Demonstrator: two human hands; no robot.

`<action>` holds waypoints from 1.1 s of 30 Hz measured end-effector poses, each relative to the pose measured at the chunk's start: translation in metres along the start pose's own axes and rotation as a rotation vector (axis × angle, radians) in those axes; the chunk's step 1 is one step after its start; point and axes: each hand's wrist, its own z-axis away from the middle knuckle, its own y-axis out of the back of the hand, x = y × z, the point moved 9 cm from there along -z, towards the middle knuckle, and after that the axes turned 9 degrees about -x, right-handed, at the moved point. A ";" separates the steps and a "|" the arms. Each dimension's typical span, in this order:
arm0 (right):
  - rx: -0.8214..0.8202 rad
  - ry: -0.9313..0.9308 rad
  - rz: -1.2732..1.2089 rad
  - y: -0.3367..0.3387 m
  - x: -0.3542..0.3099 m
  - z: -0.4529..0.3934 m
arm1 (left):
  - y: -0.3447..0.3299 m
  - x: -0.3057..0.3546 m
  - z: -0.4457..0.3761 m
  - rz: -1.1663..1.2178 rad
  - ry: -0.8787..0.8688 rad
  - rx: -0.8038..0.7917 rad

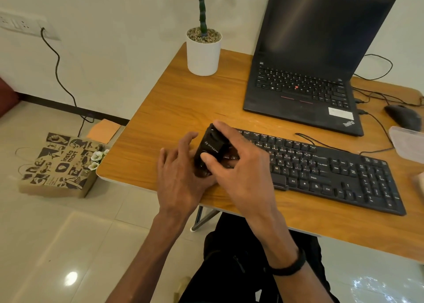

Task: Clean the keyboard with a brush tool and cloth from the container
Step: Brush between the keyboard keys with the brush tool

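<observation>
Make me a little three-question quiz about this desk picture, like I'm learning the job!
1. True or false: the right hand grips the black brush tool over the left end of the keyboard.
2. Which stands beside the laptop? A) a white plant pot B) a red mug C) a lamp
3. Fill in: the left hand rests at the keyboard's ____ end.

Key
1. True. Its fingers curl round the tool.
2. A. The white plant pot stands on the table, left of the laptop.
3. Left. Its fingers look fairly straight, beside the tool.
</observation>
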 end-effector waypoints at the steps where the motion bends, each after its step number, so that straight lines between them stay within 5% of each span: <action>1: -0.003 -0.009 -0.043 0.003 0.000 -0.002 | 0.000 0.000 0.000 0.001 0.000 -0.002; 5: 0.097 0.008 0.045 0.026 0.006 -0.012 | -0.002 -0.002 0.000 0.012 0.026 -0.030; 15: -0.206 0.044 0.030 0.021 0.015 -0.042 | -0.001 -0.004 -0.001 0.001 0.044 -0.025; 23: 0.056 0.115 0.218 0.054 0.026 -0.078 | -0.002 -0.005 -0.003 -0.011 0.063 -0.039; 29: -0.015 0.206 0.264 0.034 0.013 -0.067 | -0.003 -0.006 -0.004 -0.017 0.068 -0.050; 33: -0.277 0.122 0.053 0.020 0.017 -0.057 | -0.003 -0.007 -0.002 0.008 0.078 -0.046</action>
